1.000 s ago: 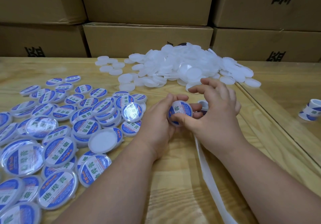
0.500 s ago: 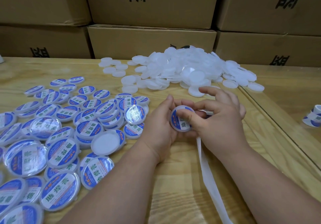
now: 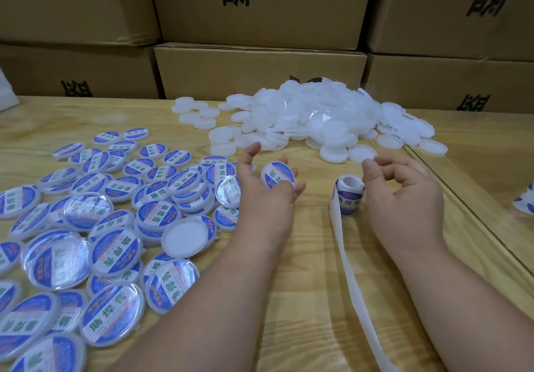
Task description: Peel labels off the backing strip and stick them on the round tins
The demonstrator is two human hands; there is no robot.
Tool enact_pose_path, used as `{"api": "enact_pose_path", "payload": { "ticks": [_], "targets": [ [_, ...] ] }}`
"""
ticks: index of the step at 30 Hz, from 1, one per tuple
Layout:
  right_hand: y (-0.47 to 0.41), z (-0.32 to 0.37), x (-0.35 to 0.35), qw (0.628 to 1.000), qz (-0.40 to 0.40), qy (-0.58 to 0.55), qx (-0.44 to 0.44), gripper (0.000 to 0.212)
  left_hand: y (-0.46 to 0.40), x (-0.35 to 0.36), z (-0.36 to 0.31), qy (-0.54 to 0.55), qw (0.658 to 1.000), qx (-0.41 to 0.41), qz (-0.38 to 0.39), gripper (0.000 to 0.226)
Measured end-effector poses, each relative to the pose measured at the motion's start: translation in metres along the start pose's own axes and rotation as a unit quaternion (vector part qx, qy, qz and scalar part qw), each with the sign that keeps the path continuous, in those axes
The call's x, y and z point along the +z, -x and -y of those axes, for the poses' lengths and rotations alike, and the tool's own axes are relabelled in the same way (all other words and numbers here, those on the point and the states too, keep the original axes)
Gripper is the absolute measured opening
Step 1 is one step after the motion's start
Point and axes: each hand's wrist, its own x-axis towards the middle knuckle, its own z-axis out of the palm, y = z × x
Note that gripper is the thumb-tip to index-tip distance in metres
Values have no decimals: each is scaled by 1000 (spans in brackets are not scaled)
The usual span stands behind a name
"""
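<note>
Wooden table (image 3: 303,299), backed by stacked cardboard boxes (image 3: 260,74) printed with black characters. Heap of plain white round tins (image 3: 326,123) is piled at the far centre of the table, a few strays spread to its left. Labelled tins (image 3: 115,227), blue-and-white stickers up, are scattered and overlapped across the left side; one in that group (image 3: 186,236) is seen with a plain white face up.

Left hand (image 3: 264,198) is raised just right of the labelled group, fingers spread fairly wide, thumb up. One labelled tin (image 3: 277,176) is seen tilted against its fingertips; whether it is actually gripped or just resting there cannot be told.

Right hand (image 3: 404,198) is held apart from the left, fingers loosely curled, thumb and index close together; nothing is visibly pinched. Label roll (image 3: 349,198) is stood on the table between the hands, just left of the right thumb, contact unclear. White backing strip (image 3: 355,285) is trailed from the roll toward the near edge. A second roll (image 3: 524,201) is partly cut off at the right frame edge.
</note>
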Motion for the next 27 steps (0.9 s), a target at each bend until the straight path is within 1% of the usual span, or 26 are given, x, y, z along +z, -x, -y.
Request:
{"api": "enact_pose_path", "payload": {
  "ticks": [3,5,8,11,15,18,22,25,27],
  "targets": [
    [-1,-3,-1,1000,6,-7,13,35,8,-1,-6,-33,990,112,-80,93],
    [-1,-4,-1,1000,10,-12,17,34,10,-6,-8,-45,977,179,-106,97],
    [0,-3,0,1000,12,-18,17,34,10,-15,-15,-17,966,220,-137,101],
    [1,-3,0,1000,12,-21,14,35,3,-24,-24,17,964,216,-156,102],
    [1,-1,0,999,16,-25,16,33,-5,-32,-31,50,968,164,-181,103],
    [2,-2,-2,999,18,-23,14,34,-4,-33,-35,47,968,146,-197,98],
    [2,-4,-3,999,19,-28,10,33,-3,-42,-40,-2,972,132,-196,94],
    [3,-4,-3,998,21,-46,24,31,-4,-54,-48,-93,966,137,-201,85],
    [4,-5,-4,998,25,-54,36,31,-5,-64,-56,-132,960,125,-214,82]
  ]
}}
